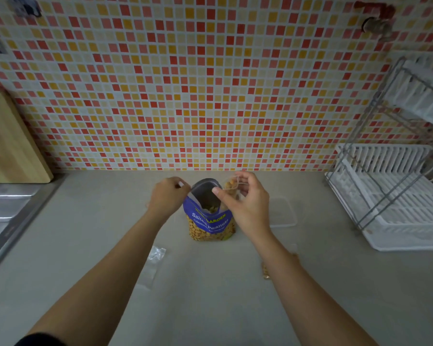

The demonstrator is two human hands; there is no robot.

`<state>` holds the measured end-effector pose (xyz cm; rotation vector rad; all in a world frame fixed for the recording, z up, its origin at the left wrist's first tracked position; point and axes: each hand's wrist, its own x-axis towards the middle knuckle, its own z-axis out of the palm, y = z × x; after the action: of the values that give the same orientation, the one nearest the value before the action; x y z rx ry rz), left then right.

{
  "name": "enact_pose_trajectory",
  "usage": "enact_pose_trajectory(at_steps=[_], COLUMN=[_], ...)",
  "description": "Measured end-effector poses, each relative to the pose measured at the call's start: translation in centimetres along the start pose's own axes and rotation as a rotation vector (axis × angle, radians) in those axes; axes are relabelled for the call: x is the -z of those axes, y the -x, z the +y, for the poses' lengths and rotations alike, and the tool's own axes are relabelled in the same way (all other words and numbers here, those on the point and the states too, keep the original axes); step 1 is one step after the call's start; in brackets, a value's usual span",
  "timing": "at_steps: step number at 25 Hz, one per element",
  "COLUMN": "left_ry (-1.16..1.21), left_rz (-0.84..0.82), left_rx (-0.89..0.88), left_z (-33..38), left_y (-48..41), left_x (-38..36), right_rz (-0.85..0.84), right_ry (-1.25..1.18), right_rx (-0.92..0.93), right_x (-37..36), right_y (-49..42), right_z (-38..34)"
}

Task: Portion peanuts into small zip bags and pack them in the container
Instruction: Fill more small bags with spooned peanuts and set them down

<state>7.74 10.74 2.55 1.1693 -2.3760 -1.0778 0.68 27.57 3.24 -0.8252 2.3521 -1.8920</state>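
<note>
Nearest, on the counter (210,308): flat empty zip bags (155,258) beside the left forearm, and what looks like a filled small bag (266,270) half hidden behind the right forearm. Further out, upright at mid-counter — the blue peanut pouch (210,221), mouth open, nuts visible inside. Pinched at its left rim by the left hand (169,196), fingers curled onto the film. Just over the right side of the mouth, a small zip bag (230,184) with peanuts in it, gripped by the right hand (243,203), fingers closed on its top edge, thumb reaching toward the pouch rim. Just right of the pouch, a clear container (283,211); contents too faint to tell.

Judged for handling: small zip bag light, limp and slick — apt to sag and spill if taken by one corner; best pinched at both ends of the zip strip, nuts hanging below. Pouch soft-walled, weight low down, likely to tip if tugged sideways; better steadied at the rim or round the waist. Container stiff and light, likely to slide when a bag is pressed in.
</note>
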Motion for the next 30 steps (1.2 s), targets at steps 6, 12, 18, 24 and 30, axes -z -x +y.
enact_pose_trajectory(at_steps=[6, 12, 18, 24, 30], left_ry=[-0.184, 0.375, 0.775, 0.793, 0.72], left_rz=[0.142, -0.407, -0.396, -0.416, -0.469], left_rx=[-0.145, -0.341, -0.134, -0.084, 0.069], left_z=[0.7, 2.1, 2.6, 3.7, 0.8], left_y=[2.8, 7.2, 7.6, 9.1, 10.2], left_x=[0.8, -1.3, -3.7, -6.7, -12.0], right_rz=[-0.052, -0.044, -0.367, -0.391, -0.378], right_ry=[0.003, -0.037, -0.262, -0.19, -0.075], right_rx=[-0.014, -0.166, -0.344, -0.407, -0.55], right_x=[1.0, 1.6, 4.4, 7.4, 8.6], right_y=[0.4, -0.9, -2.8, -3.9, -2.4], right_z=[-0.6, -1.5, -1.4, 0.9, 7.2])
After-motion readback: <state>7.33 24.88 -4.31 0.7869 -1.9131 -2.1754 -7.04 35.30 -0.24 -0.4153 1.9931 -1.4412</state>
